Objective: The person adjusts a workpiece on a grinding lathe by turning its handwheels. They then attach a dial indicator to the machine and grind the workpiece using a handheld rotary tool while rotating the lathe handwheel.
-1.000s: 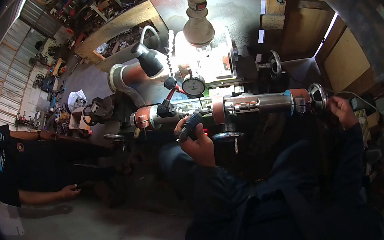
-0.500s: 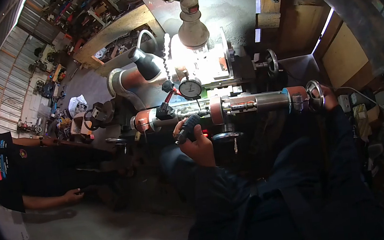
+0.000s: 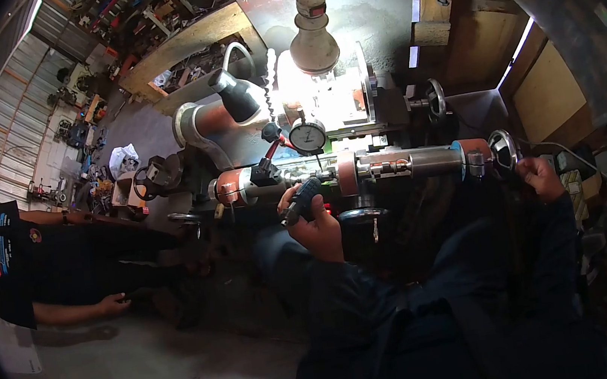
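Observation:
My left hand is wrapped round a dark blue-and-black tool, just below the machine's long horizontal bar. Above it a round dial gauge hangs from a black-and-red holder, its stem reaching down toward the shaft. At the right end of the machine, my right hand has its fingers closed at the lower right rim of a chrome handwheel. A red-brown collar sits mid-bar, with a second handwheel under it.
A lit lamp hangs over the machine, beside a dark lamp head. Another person in a dark shirt stands at the left. Cables and boxes are at the right. A further handwheel sits behind.
My right hand moved from behind the handwheel's upper right rim to its lower right side. The camera view shifted slightly. My left hand still holds the tool.

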Action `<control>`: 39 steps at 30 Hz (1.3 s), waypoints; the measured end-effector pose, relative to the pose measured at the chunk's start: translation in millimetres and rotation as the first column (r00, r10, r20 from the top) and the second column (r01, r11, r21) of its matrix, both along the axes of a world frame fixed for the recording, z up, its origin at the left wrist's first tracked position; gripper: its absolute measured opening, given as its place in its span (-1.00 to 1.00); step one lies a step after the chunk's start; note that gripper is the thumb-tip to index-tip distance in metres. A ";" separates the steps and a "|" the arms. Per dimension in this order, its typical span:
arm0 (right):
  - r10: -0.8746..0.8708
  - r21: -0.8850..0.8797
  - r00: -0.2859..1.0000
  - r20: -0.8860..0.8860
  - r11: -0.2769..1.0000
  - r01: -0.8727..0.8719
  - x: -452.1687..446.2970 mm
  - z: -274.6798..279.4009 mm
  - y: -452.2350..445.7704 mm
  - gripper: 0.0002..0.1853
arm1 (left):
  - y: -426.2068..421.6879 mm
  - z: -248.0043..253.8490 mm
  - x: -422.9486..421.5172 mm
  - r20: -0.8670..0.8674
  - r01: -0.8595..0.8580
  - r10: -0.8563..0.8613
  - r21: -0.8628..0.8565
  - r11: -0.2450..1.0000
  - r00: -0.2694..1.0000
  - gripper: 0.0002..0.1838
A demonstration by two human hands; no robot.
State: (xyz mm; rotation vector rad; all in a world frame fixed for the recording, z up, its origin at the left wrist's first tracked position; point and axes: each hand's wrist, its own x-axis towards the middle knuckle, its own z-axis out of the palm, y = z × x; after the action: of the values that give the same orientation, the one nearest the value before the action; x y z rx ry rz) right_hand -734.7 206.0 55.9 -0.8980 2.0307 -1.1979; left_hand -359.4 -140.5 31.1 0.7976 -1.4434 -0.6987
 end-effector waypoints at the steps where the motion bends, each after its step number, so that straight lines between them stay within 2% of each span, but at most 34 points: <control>1: -0.014 -0.041 1.000 -0.006 0.999 0.013 6.4 11.9 -8.6 -0.83 | 0.4 0.5 0.2 0.001 0.002 -0.002 0.007 1.000 1.000 -0.63; 2: -0.028 -0.083 1.000 -0.013 0.996 0.027 8.3 17.3 -14.5 -0.83 | 1.3 1.6 0.1 0.002 0.005 -0.005 0.015 1.000 1.000 -0.63; 5: -0.073 -0.134 0.983 0.169 0.986 0.096 0.4 18.5 -24.8 -0.83 | 1.9 2.0 -0.1 0.011 0.004 -0.004 0.014 1.000 1.000 -0.63; 8: -0.140 -0.142 0.970 0.200 0.975 0.170 -3.0 22.1 -36.1 -0.83 | 2.8 4.3 -0.9 0.003 0.010 -0.010 0.026 1.000 1.000 -0.63; 14: -0.203 -0.267 0.979 0.022 0.942 0.202 -27.4 -9.3 -58.2 -0.83 | 3.7 6.0 -1.3 -0.023 0.017 -0.016 0.042 0.999 1.000 -0.64; 17: -0.198 -0.217 0.977 -0.081 0.960 0.177 -42.8 -25.2 -64.7 -0.84 | 4.8 12.4 0.1 0.007 0.000 0.000 0.020 1.000 1.000 -0.66; 20: -0.161 -0.183 0.983 -0.082 0.972 0.144 -53.9 -52.7 -68.8 -0.84 | 4.3 13.6 2.6 0.016 -0.011 0.011 0.003 1.000 1.000 -0.68; 21: -0.128 -0.280 0.955 0.267 0.938 0.204 -59.0 -73.0 -69.5 -0.81 | 3.5 14.1 2.4 0.008 -0.013 0.013 -0.004 1.000 1.000 -0.68; 24: -0.074 -0.263 0.992 0.105 0.960 0.100 -33.1 -78.6 -57.8 -0.79 | 3.3 16.9 4.5 0.011 -0.031 0.031 -0.010 0.999 0.999 -0.69; 25: -0.118 -0.114 0.985 -0.127 0.988 0.104 -19.9 -67.4 -55.1 -0.79 | 2.4 19.2 6.3 0.039 -0.036 0.037 -0.038 0.999 0.999 -0.69; 27: -0.120 0.058 0.940 -0.321 0.988 0.146 -2.1 -51.2 -46.7 -0.78 | 1.4 14.5 7.1 0.005 -0.035 0.035 -0.035 0.999 0.999 -0.69; 30: -0.083 0.099 0.956 -0.280 0.988 0.115 10.9 -47.5 -28.8 -0.80 | 2.2 15.7 8.9 0.005 -0.036 0.036 -0.025 0.999 0.999 -0.67; 32: -0.031 0.064 0.936 -0.351 0.996 0.056 12.4 -39.9 -13.4 -0.83 | 1.9 14.6 10.4 -0.002 -0.022 0.022 -0.024 0.999 1.000 -0.68; 35: 0.117 0.181 0.977 -0.178 0.980 -0.084 8.2 14.9 -7.1 -0.88 | 0.4 14.8 11.5 0.049 -0.051 0.055 -0.063 0.997 0.997 -0.70; 38: 0.005 -0.049 0.999 -0.039 0.999 -0.007 10.6 40.9 -29.1 -0.90 | 0.6 15.6 10.4 0.025 -0.025 0.026 -0.038 0.999 0.999 -0.66; 39: -0.071 -0.081 0.997 0.019 0.994 0.073 3.8 31.4 -33.9 -0.91 | 2.7 17.5 9.3 -0.007 -0.013 0.013 -0.007 1.000 1.000 -0.67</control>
State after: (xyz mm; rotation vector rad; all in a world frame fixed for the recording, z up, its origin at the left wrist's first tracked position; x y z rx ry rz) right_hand -731.0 172.2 87.3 -0.8571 2.0292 -1.3314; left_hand -350.2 -137.8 48.7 0.7977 -1.4325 -0.6848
